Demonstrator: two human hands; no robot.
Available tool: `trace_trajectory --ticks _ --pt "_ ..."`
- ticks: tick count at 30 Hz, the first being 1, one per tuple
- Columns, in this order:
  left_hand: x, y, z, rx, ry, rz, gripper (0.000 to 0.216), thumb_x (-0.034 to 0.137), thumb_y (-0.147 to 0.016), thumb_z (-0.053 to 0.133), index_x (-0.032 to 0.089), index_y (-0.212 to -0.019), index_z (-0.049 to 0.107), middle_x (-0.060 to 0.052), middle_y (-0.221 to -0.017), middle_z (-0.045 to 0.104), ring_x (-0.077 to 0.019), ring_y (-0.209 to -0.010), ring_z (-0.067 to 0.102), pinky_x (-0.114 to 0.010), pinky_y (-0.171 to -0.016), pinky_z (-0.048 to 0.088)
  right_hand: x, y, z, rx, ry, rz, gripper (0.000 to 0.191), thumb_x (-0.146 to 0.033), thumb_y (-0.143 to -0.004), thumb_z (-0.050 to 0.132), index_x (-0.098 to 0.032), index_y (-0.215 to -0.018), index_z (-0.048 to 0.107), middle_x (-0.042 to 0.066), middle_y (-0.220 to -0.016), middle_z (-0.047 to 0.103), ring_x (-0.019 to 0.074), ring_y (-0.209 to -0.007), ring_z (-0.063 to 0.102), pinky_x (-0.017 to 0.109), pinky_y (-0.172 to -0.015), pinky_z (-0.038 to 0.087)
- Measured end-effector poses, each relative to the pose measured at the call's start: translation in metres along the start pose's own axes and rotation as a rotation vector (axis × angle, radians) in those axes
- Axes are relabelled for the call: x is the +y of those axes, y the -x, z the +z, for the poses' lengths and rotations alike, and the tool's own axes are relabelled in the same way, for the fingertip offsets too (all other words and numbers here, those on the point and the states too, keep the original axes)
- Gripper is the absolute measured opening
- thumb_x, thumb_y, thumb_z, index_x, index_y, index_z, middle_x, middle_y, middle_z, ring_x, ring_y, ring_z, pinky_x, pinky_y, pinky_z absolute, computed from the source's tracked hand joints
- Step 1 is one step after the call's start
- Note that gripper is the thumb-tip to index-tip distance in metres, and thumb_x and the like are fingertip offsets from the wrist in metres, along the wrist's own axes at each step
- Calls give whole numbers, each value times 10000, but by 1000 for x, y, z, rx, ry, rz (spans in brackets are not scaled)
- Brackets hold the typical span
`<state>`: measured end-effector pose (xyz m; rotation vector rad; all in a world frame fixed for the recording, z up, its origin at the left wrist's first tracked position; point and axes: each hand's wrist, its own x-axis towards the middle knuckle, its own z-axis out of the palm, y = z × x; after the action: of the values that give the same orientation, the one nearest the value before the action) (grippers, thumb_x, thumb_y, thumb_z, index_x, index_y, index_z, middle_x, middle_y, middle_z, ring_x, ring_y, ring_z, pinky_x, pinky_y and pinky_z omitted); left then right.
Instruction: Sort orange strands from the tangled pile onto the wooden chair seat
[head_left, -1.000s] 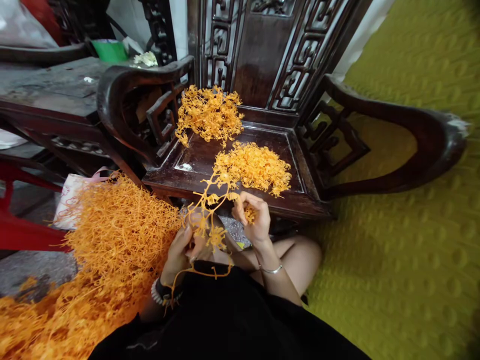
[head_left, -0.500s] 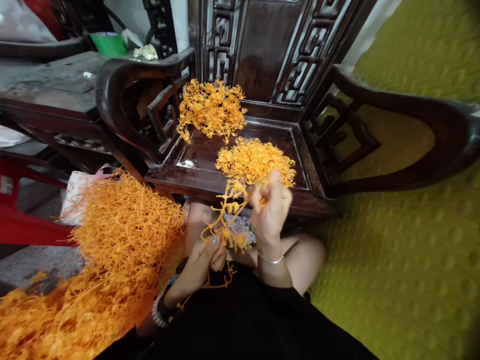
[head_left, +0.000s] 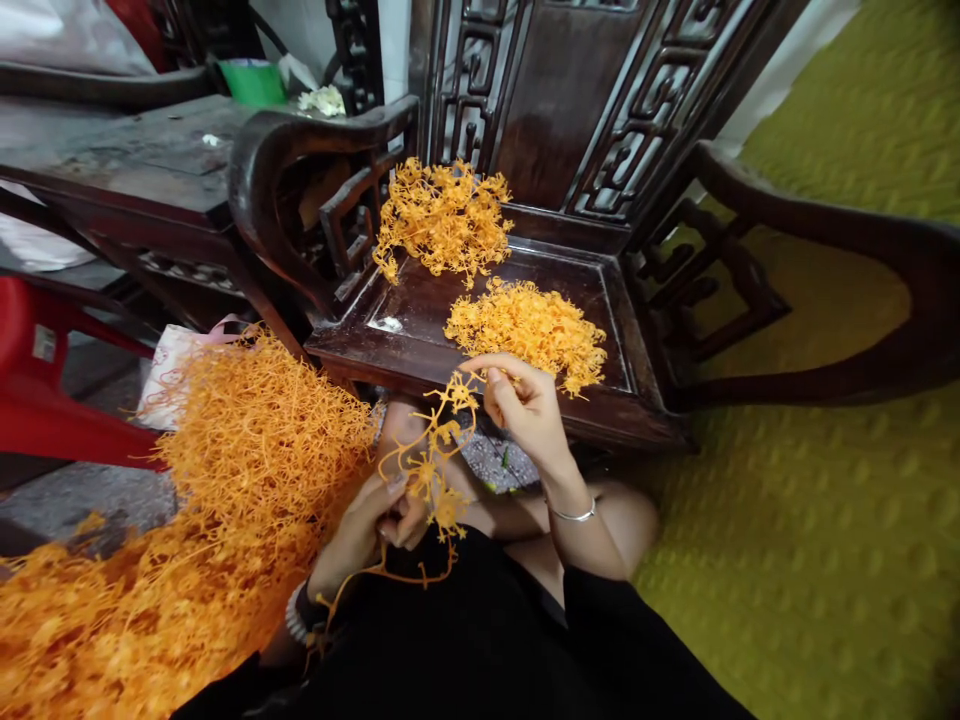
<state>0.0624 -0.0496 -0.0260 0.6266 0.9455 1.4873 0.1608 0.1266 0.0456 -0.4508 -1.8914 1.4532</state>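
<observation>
My left hand (head_left: 382, 515) is closed, pinching a thin orange branching strand (head_left: 427, 470) with small star-shaped bits along it. The strand rises toward the chair, and a long thin tail loops down over the black clothing. My right hand (head_left: 525, 405) is at the strand's upper end, its index finger stretched along the tip and the other fingers curled. Small orange bits show between these fingers. Just beyond it, a low heap of short orange pieces (head_left: 532, 330) lies on the chair seat. Farther back on the seat is a looser orange clump (head_left: 446, 220).
A large pile of orange strands (head_left: 262, 440) spreads on the left, against a white bag (head_left: 169, 375). The dark carved wooden chair (head_left: 420, 355) faces me. A red plastic stool (head_left: 67, 410), a side table (head_left: 150, 165) and a green container (head_left: 253, 82) are at left. Yellow-green textured covering (head_left: 810, 540) lies right.
The view has shifted, so the chair sits farther right. My right hand has drawn back from the heap to the strand's tip, with its index finger extended. My left hand still holds the strand.
</observation>
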Motion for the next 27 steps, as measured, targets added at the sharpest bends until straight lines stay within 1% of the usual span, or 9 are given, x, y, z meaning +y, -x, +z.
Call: trace_trajectory --ticks 3,5,7,12,16,19,21,23,27 --pt "5 3 1 30 21 -33 604 592 -825 490 176 -412 344 21 -354 294 -64 -337 254 -238 -399 62 6 -1 -3 -12 -69 57 277 -367 -877 489 -180 -706 600 -56 -471 409 64 -390 298 234 -414 204" --pt "8 3 2 64 37 -49 606 568 -802 534 178 -392 317 34 -334 258 -54 -316 232 -230 -383 51 12 1 -5 21 -76 38 390 -401 -872 453 -180 -553 492 -35 -473 408 70 -413 310 246 -435 213" --pt "9 2 3 96 51 -49 602 562 -772 573 175 -382 328 51 -322 208 -48 -301 205 -223 -370 45 19 3 -6 38 -58 1 484 -467 -890 419 -181 -500 424 -29 -462 370 75 -431 306 257 -458 214" --pt "12 0 3 159 77 -14 552 564 -739 604 169 -403 414 47 -339 246 -47 -339 121 -231 -373 62 24 11 -16 -159 16 -37 575 -683 -816 470 -176 -550 430 -41 -505 342 71 -471 265 258 -480 188" --pt "12 3 -1 237 40 30 519 514 -745 624 168 -410 428 29 -364 303 -59 -357 160 -258 -387 74 23 13 -25 -244 -21 9 583 -719 -760 520 -177 -561 442 -47 -522 344 72 -492 266 248 -489 195" --pt "11 7 -6 210 2 35 518 480 -778 591 176 -403 406 27 -364 284 -71 -353 214 -262 -392 123 29 14 -31 -176 -4 45 559 -685 -772 541 -176 -564 441 -49 -522 335 72 -495 264 246 -487 185" --pt "10 9 -8 182 1 36 528 499 -783 564 183 -398 388 36 -349 232 -73 -337 198 -260 -384 123 32 14 -36 -75 -17 57 560 -685 -767 551 -181 -562 418 -54 -513 319 70 -486 252 247 -478 171" --pt "11 10 -10 184 4 38 519 499 -794 544 183 -408 404 43 -352 208 -71 -336 170 -257 -381 112 32 14 -41 -49 -42 52 582 -715 -765 523 -183 -562 405 -53 -509 320 69 -478 252 248 -468 162" --pt "13 8 -13 135 -58 -6 504 443 -827 538 170 -414 440 33 -378 246 -73 -371 192 -256 -408 144 19 11 -42 -276 -22 12 538 -656 -769 576 -165 -584 455 -49 -533 363 58 -493 274 240 -470 193"
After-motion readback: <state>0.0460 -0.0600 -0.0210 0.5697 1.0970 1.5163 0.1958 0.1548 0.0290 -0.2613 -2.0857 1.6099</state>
